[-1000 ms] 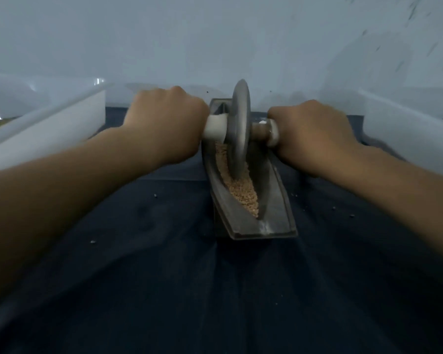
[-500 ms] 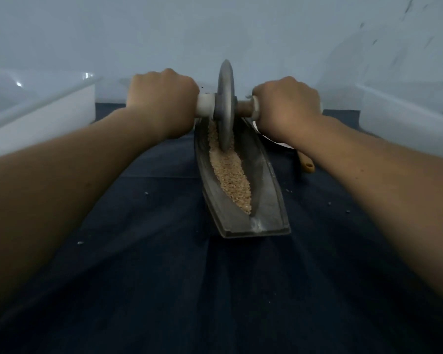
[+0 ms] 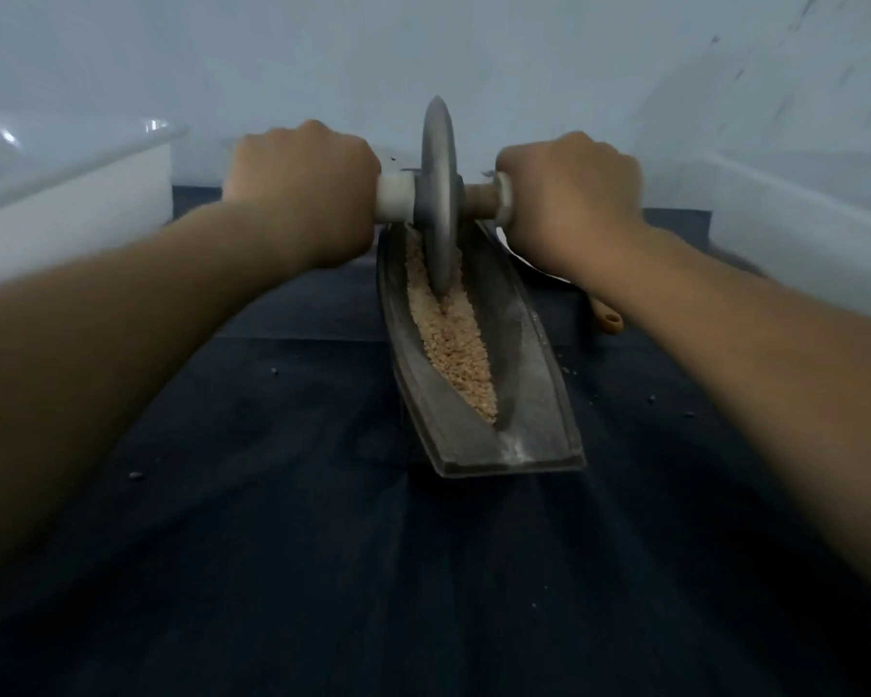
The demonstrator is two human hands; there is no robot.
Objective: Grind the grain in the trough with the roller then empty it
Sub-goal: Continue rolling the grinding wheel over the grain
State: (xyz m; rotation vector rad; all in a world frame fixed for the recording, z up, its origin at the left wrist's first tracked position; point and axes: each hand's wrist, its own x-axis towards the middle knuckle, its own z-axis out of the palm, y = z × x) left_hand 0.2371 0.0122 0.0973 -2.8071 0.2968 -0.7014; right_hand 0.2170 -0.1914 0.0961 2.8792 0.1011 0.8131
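The left hand [image 3: 300, 193] is clenched round the roller [image 3: 439, 203] on its 9 o'clock side, and the right hand [image 3: 569, 198] grasps it on the 3 o'clock side. The grey metal disc stands upright, its thin edge down in the grain [image 3: 453, 344], in the far half of the trough [image 3: 534, 394]. The trough is long, dark and boat-shaped, and it runs from 12 to 6 o'clock. Toward 6 o'clock its groove lies free, with pale, coarse grain up to the narrow tip. A dark blue cloth [image 3: 323, 545] with a few crumbs lies under it. A white container [image 3: 71, 213] stands at 9 o'clock, a second container [image 3: 775, 208] at 3 o'clock, and a pale wall [image 3: 423, 52] closes 12 o'clock.
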